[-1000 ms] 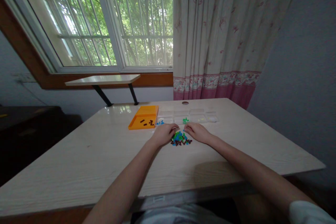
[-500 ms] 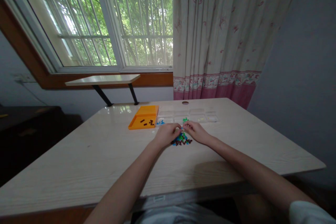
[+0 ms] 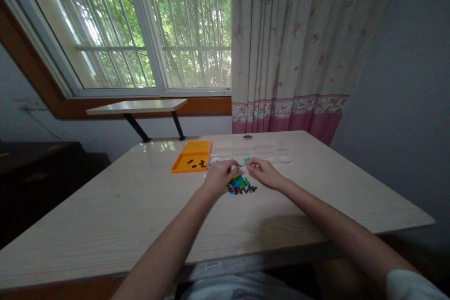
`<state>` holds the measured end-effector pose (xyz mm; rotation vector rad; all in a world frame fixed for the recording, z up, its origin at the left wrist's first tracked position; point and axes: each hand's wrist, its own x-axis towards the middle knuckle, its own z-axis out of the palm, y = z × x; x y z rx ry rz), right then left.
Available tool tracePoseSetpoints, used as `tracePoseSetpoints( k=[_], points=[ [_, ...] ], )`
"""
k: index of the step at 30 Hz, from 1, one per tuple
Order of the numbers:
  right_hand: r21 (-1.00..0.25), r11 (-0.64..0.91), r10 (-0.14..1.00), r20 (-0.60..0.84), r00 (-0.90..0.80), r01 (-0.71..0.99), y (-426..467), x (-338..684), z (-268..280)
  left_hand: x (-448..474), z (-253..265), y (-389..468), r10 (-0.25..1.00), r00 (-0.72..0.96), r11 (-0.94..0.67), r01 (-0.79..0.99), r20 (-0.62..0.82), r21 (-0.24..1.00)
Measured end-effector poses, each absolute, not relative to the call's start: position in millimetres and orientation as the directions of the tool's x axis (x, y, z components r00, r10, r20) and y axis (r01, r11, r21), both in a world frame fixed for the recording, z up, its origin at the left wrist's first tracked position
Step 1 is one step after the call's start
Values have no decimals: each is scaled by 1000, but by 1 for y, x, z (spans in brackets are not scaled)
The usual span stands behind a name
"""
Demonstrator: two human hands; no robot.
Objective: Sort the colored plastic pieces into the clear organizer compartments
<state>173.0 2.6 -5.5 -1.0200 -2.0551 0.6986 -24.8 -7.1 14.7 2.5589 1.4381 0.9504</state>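
A heap of small blue, green and dark brown plastic pieces [image 3: 242,184] lies on the table in front of me. Just behind it, my left hand [image 3: 220,174] pinches a small blue plastic piece [image 3: 241,165] between thumb and fingertips. My right hand [image 3: 264,172] is beside it, its fingertips drawn together; what they hold is too small to make out. Green pieces [image 3: 247,160] sit in the clear compartment tray [image 3: 258,153] beyond my fingers. A few blue pieces in the tray are partly hidden by my left hand.
An open orange box [image 3: 195,147] stands left of the tray, with several dark brown pieces [image 3: 202,163] in it. At the back left, a raised shelf [image 3: 140,106] rests on black legs. A dark oval [image 3: 248,137] shows at the table's far edge, below the curtain [image 3: 288,56].
Both hands have moved slightly up and away from the heap, so more of it shows. A blue piece is now visible at my left fingertips.
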Motion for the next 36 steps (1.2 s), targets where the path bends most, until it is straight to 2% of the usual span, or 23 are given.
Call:
tracePoseSetpoints(
  k=[2, 5, 8, 17, 26, 30, 36],
  points=[
    [-742, 509, 823, 272, -498, 436, 3, 182, -1, -30, 18, -5, 765, 305, -560, 751, 567, 351],
    [-745, 442, 763, 21, -646, 499, 4, 196, 4, -36, 22, -5, 710, 210, -570, 731, 672, 374],
    [-700, 425, 726, -115, -678, 574, 3, 204, 7, -37, 22, -5, 676, 167, -572, 733, 718, 368],
    [-692, 462, 701, -98, -706, 555, 1, 200, 9, -36, 23, -8, 611, 127, -589, 732, 781, 342],
    [-722, 455, 689, -85, -720, 521, 3, 199, 7, -43, 19, -1, 661, 127, -552, 749, 739, 365],
    [-734, 436, 693, -97, -715, 522, 1, 198, 8, -52, 14, 8, 753, 120, -424, 841, 647, 337],
    [-755, 400, 696, -118, -708, 519, -2, 196, 11, -68, 5, 23, 888, -10, -160, 931, 461, 329]
  ],
)
